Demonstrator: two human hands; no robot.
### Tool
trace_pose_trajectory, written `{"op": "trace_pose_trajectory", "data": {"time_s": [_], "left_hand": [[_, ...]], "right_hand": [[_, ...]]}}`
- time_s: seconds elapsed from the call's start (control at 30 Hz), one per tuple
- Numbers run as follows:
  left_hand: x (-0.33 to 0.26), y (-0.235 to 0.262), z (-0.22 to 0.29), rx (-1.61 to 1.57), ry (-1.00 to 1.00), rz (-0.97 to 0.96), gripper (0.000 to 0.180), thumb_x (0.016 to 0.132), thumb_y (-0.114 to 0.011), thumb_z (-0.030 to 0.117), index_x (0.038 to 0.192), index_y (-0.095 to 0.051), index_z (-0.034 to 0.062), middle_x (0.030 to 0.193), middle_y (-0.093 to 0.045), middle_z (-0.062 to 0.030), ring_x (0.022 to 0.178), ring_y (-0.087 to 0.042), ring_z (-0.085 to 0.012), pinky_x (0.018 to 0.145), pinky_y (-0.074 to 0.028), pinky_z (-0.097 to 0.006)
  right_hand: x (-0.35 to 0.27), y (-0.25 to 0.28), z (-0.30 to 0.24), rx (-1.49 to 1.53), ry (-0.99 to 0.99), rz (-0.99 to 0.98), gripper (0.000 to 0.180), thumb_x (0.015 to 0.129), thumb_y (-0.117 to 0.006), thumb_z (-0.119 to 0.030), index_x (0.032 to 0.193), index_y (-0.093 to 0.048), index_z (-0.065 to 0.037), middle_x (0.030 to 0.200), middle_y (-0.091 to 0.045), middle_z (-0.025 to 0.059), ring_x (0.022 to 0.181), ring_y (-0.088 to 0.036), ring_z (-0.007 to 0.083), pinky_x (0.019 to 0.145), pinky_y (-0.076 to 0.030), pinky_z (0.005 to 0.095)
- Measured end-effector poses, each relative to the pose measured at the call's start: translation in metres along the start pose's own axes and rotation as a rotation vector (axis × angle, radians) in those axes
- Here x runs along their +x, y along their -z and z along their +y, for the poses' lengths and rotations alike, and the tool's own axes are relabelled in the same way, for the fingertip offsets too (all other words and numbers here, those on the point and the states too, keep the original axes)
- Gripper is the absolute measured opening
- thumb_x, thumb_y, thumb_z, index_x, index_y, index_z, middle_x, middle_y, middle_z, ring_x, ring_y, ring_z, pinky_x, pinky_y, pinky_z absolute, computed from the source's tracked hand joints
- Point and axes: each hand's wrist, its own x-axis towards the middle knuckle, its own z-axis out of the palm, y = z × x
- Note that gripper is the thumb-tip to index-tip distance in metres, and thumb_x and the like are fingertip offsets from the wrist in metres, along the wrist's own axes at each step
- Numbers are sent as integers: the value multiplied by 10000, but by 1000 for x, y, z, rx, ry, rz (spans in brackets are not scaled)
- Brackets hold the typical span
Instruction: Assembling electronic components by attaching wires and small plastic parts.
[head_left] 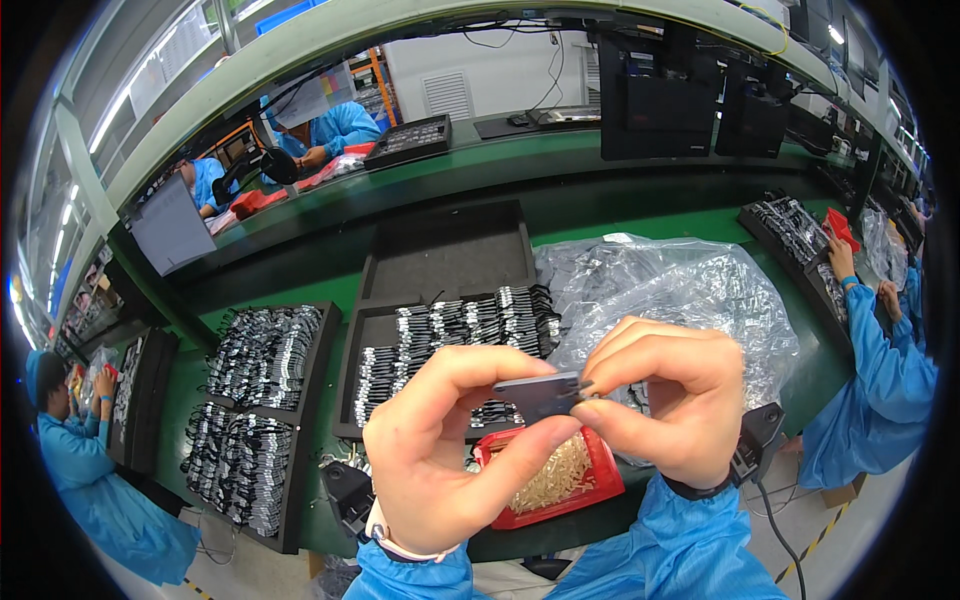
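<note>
Between my hands is a flat, dark grey rectangular piece (542, 396), held up over the bench. My left hand (440, 450) grips its left end between thumb and fingers. At the other end my right hand (668, 400) pinches a small dark part at the piece's edge; the fingertips hide most of it. Below them sits a red tray (612, 482) full of thin cream-coloured strips (562, 474). Just behind my left hand, a black foam tray (346, 400) carries rows of small silver-and-black parts with short black leads (470, 325).
On the left lies another black tray (290, 515) packed with similar parts. An empty black tray (450, 250) leans behind the middle one. Clear plastic bags (690, 290) cover the bench's right side. Black wrist-side devices (757, 442) flank my hands. Co-workers in blue (870, 390) work on both sides.
</note>
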Motion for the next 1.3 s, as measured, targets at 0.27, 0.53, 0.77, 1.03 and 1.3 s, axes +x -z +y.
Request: {"op": "trace_pose_trajectory", "data": {"time_s": [0.27, 0.53, 0.77, 1.03, 1.3], "left_hand": [[2, -3, -4, 47, 0, 35, 273, 643, -686, -53, 861, -523, -61, 796, -573, -138, 727, -583, -174, 656, -487, -263], [1, -1, -8, -42, -88, 48, 232, 684, -645, -117, 899, -564, -85, 865, -594, -132, 806, -601, -174, 714, -495, -257], [1, 1, -6, -28, -77, 100, 216, 681, -647, -119, 879, -571, -81, 827, -599, -130, 776, -602, -168, 687, -498, -256], [0, -3, -7, 22, -92, 117, 208, 678, -647, -123, 864, -568, -76, 815, -591, -130, 773, -604, -170, 686, -497, -253], [0, -1, -7, -33, -114, 189, 203, 679, -652, -118, 840, -539, -71, 833, -583, -133, 779, -610, -188, 700, -516, -280]], "right_hand": [[-1, -6, -1, -28, -27, -19, 102, 624, -680, 12, 693, -606, 3, 683, -625, 89, 621, -609, 184, 567, -471, 262], [-1, -8, 0, 13, -53, -17, 110, 645, -693, -8, 714, -608, 4, 692, -626, 86, 630, -615, 172, 572, -476, 258], [-3, -11, 1, 5, -80, -25, 147, 651, -708, -35, 763, -617, -11, 695, -625, 83, 622, -614, 161, 561, -476, 254], [-2, -8, -1, -67, -74, -19, 159, 641, -713, -42, 765, -618, -15, 688, -620, 84, 610, -609, 161, 544, -469, 250], [-4, -21, 1, 61, -80, 30, 236, 641, -714, -39, 833, -585, 7, 765, -629, 88, 695, -631, 165, 630, -490, 261]]}}
